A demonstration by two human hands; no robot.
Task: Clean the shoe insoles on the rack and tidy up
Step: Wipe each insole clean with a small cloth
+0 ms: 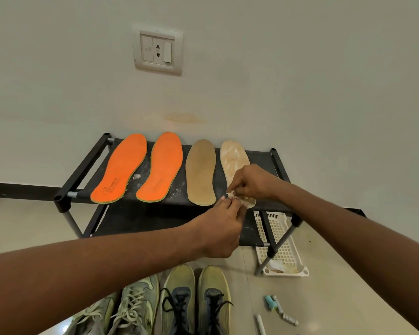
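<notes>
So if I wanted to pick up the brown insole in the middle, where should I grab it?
Probably by its heel end, coming from the front of the rack. The brown insole lies flat with its heel right at the shelf's front edge, so fingers could slip under there and pinch it. Its toe points at the wall, harder to reach. Both hands are busy at the pale insole beside it.

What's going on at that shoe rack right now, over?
Left hand and right hand both pinching something small and pale at heel of pale insole. Three other insoles untouched. Nothing in the way.
</notes>
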